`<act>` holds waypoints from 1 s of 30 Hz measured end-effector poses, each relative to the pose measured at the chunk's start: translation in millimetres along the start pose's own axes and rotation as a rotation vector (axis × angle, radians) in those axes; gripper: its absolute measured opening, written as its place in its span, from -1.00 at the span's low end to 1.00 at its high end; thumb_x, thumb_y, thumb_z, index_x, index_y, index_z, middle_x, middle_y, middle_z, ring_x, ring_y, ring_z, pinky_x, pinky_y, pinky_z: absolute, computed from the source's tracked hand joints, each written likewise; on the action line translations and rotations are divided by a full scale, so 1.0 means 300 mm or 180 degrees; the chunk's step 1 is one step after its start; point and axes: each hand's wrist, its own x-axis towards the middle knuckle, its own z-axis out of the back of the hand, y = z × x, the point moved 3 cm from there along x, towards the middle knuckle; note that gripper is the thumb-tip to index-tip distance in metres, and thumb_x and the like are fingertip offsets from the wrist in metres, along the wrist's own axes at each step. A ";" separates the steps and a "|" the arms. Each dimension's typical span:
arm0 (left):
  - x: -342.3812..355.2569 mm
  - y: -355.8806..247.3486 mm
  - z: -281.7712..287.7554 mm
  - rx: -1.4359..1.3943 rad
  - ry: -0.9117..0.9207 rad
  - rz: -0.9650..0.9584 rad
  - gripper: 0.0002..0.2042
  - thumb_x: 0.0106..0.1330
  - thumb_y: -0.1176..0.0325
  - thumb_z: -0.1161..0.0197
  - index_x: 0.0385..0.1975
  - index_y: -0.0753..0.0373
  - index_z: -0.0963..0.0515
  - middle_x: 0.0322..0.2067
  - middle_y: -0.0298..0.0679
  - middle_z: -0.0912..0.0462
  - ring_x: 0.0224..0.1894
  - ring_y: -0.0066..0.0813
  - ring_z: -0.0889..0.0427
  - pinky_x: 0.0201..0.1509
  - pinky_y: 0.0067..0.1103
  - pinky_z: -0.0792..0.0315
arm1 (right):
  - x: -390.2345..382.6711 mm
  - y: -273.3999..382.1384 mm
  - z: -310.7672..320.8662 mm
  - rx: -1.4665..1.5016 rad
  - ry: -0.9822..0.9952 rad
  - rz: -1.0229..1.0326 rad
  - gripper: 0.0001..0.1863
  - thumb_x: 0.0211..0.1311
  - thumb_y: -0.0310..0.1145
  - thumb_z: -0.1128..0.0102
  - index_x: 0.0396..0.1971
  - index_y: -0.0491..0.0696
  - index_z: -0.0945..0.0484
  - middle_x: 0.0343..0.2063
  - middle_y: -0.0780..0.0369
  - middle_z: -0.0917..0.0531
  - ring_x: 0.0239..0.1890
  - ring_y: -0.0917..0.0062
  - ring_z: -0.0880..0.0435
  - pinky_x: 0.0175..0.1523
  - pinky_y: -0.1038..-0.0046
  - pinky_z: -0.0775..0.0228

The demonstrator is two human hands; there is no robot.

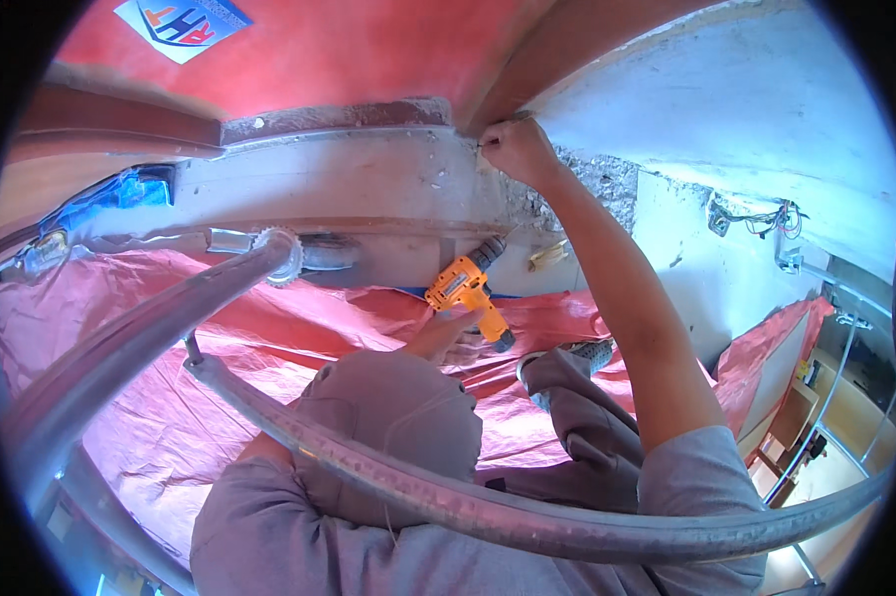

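My left hand (448,330) is wrapped round the handle of an orange cordless drill (460,282), low in front of my bent knee. The drill's black chuck tilts up toward the pale wall, with a thin bit in it. Raised high, my right hand (522,151) is closed with its fingertips pinched against the wall top, just below the lower end of a brown beam (557,50). Whatever those fingers hold is too small to make out. Rough, chipped plaster (602,184) shows beside my right forearm.
A grey metal rail (448,502) curves across in front of my body, and a thick pipe (140,323) slants in from the left. Red sheeting (180,387) covers the floor. Loose wires (766,219) stick out of the right wall. A red panel (349,55) hangs overhead.
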 end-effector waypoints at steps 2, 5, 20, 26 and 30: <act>0.144 0.017 0.027 -0.0356 -0.0288 -0.0214 -0.36 0.37 -0.19 -0.45 0.23 0.15 -0.47 -0.05 -0.11 -0.68 0.08 -0.21 -0.71 0.22 -0.14 -0.64 | 0.040 0.030 -0.018 -0.0026 0.0064 0.0038 -0.86 0.06 -0.37 -0.32 -0.45 -0.07 -0.80 -0.43 0.04 -0.78 -0.31 0.08 -0.79 -0.09 0.15 -0.65; 0.186 0.016 -0.053 -0.0222 -0.0750 -0.0326 -0.33 0.25 -0.21 -0.54 0.14 0.19 -0.55 0.01 -0.07 -0.69 0.02 -0.11 -0.72 0.10 -0.11 -0.61 | 0.028 0.012 -0.033 -0.0154 0.0093 0.0115 -0.86 0.08 -0.36 -0.33 -0.43 -0.06 -0.80 -0.41 0.04 -0.78 -0.29 0.08 -0.79 -0.08 0.16 -0.64; 0.231 0.019 -0.029 0.0423 -0.1446 -0.1224 -0.50 0.14 0.18 -0.58 0.01 0.24 -0.57 -0.18 -0.09 -0.79 -0.17 -0.21 -0.82 -0.05 -0.32 -0.67 | 0.035 0.012 -0.030 0.0128 0.0045 -0.0014 -0.83 0.07 -0.29 -0.35 -0.41 -0.03 -0.81 -0.43 0.03 -0.77 -0.32 0.04 -0.77 -0.11 0.15 -0.66; 0.158 -0.111 -0.031 -0.1527 0.0179 -0.1008 -0.66 0.29 0.41 -0.46 0.02 0.27 -0.56 -0.16 -0.11 -0.77 -0.29 -0.44 -0.74 -0.21 -0.46 -0.67 | 0.010 -0.001 -0.005 0.0134 0.0086 -0.0094 -0.80 0.12 -0.30 -0.31 -0.37 -0.07 -0.81 -0.43 0.00 -0.75 -0.32 0.02 -0.76 -0.13 0.16 -0.65; 0.147 -0.209 0.035 -0.1933 0.0274 -0.0926 -0.66 0.31 0.48 -0.40 0.05 0.32 -0.52 -0.11 -0.08 -0.76 -0.34 -0.46 -0.71 -0.25 -0.48 -0.67 | 0.028 0.031 -0.024 0.0393 0.0181 -0.0191 -0.80 0.15 -0.31 -0.30 -0.33 -0.06 -0.82 -0.40 0.01 -0.78 -0.30 0.06 -0.79 -0.13 0.18 -0.65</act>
